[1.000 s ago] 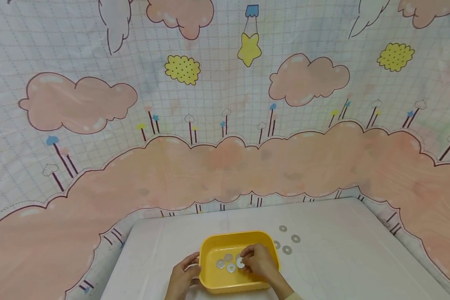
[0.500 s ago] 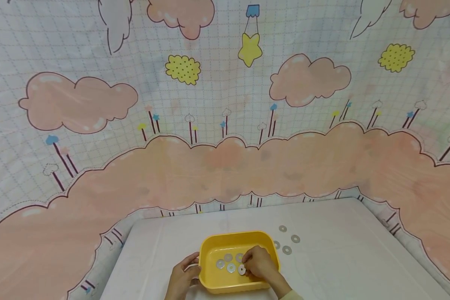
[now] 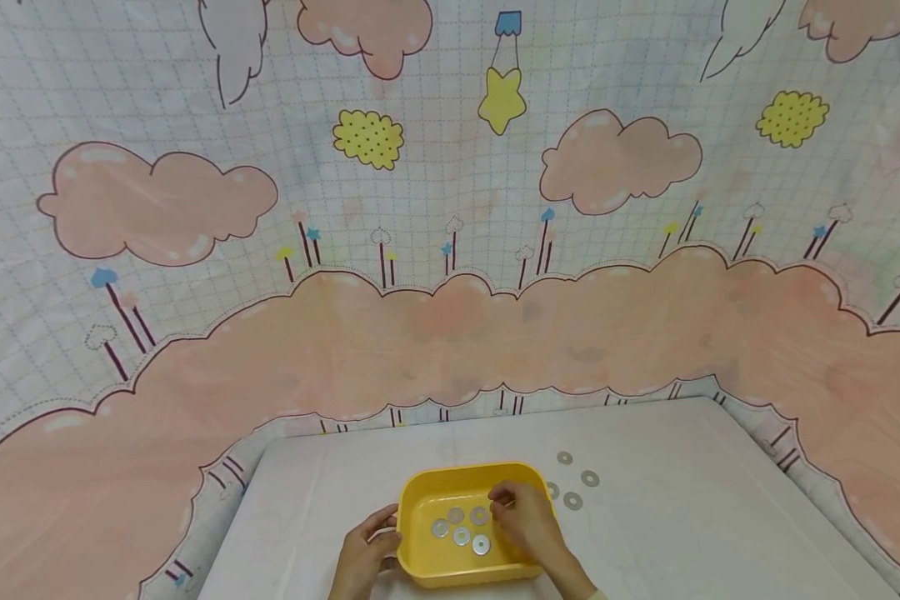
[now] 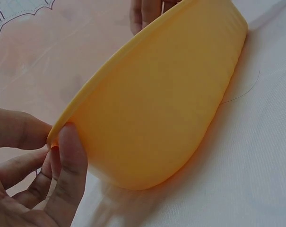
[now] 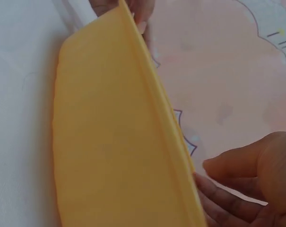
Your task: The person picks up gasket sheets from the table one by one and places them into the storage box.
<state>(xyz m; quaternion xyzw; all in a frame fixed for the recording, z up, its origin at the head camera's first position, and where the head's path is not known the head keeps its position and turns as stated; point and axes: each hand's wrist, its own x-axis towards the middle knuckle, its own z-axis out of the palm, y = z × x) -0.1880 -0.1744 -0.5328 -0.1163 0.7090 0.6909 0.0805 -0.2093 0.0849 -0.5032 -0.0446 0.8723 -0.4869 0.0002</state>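
Note:
A yellow plastic tray (image 3: 472, 575) lies on the white table in the head view, with several flat metal washers (image 3: 461, 536) on its floor. My left hand (image 3: 367, 550) grips the tray's left edge. In the left wrist view, its fingers (image 4: 72, 161) pinch the rim at a corner. Over the right part of the tray hovers my right hand (image 3: 528, 521), just right of the washers. In the right wrist view, its thumb (image 5: 232, 163) stands apart from the loosely bent fingers, and nothing shows between them. The tray's wall hides the washers in both wrist views.
Several more washers (image 3: 573, 501) lie on the table (image 3: 667, 517) just right of the tray; one is partly hidden by the tray's edge. Behind the table hangs a printed cloth (image 3: 450, 342) with clouds and stars.
My right hand has laid a washer down on the tray floor, at the front right of the others, let go of it and drawn slightly up and right. My left hand keeps its place.

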